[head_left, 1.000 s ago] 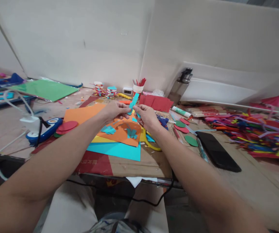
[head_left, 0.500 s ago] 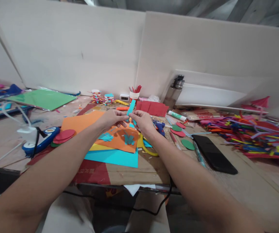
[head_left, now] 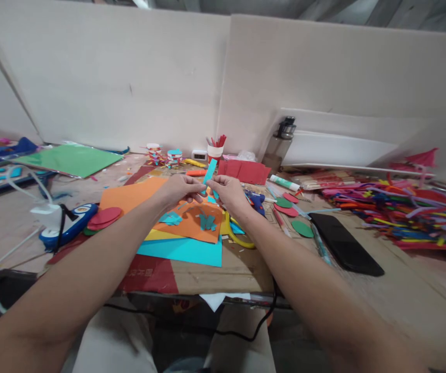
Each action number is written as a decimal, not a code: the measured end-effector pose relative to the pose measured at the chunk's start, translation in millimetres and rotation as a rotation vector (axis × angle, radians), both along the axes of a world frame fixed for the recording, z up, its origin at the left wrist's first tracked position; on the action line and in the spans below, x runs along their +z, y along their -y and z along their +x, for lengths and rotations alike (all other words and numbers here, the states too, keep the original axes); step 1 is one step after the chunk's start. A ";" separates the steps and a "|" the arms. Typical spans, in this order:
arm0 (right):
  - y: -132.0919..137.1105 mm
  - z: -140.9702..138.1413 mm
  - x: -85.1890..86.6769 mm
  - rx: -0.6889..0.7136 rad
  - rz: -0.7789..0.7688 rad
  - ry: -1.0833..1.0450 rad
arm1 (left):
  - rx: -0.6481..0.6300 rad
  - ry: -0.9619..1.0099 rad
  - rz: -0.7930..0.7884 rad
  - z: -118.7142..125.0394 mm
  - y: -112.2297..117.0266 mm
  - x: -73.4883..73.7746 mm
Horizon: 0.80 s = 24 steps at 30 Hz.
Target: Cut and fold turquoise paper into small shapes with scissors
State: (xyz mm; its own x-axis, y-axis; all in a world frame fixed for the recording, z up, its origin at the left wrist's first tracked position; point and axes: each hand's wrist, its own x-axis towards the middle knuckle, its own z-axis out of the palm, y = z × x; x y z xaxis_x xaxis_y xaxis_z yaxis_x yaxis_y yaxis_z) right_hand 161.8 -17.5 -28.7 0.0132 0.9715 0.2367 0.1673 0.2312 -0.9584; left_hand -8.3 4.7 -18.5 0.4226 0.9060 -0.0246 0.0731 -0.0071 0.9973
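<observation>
Both hands meet above the middle of the table and pinch one teal paper strip (head_left: 209, 171) that sticks up between them. My left hand (head_left: 180, 188) grips its lower part from the left with closed fingers. My right hand (head_left: 227, 192) pinches it from the right. Beneath them lie an orange sheet (head_left: 137, 194) with small teal paper scraps (head_left: 207, 221) on it, a yellow sheet and a teal sheet (head_left: 184, 249). Yellow-handled scissors (head_left: 238, 237) rest just right of the sheets, under my right wrist.
A black phone (head_left: 345, 243) lies to the right, with a heap of coloured strips (head_left: 405, 215) beyond it. Red and green paper circles (head_left: 289, 211), a glue stick (head_left: 285, 183), a bottle (head_left: 280, 140), small cups (head_left: 215, 150), a green sheet (head_left: 69, 158) and a blue glue gun (head_left: 67, 225) surround the work area.
The hands stay together on the teal strip and have shifted slightly left and down in view as the head moved. The grip looks unchanged.
</observation>
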 end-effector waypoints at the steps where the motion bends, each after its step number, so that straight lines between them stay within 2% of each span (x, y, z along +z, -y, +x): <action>1: -0.6 0.1 -0.3 0.002 -0.004 -0.009 | -0.009 0.028 -0.021 0.5 1.1 1.0; 4: -1.7 0.0 -0.3 0.002 -0.022 -0.027 | -0.022 0.092 -0.078 1.4 3.4 4.0; 11: 0.6 -1.4 2.4 0.002 -0.046 -0.054 | -0.035 0.109 -0.126 -0.4 1.3 5.6; 19: 0.7 -1.0 1.5 0.005 -0.048 -0.046 | -0.059 0.047 -0.057 -3.1 -2.3 0.3; 24: 3.3 -2.1 2.7 0.001 -0.029 -0.020 | -0.026 -0.027 0.003 -3.0 -0.7 1.5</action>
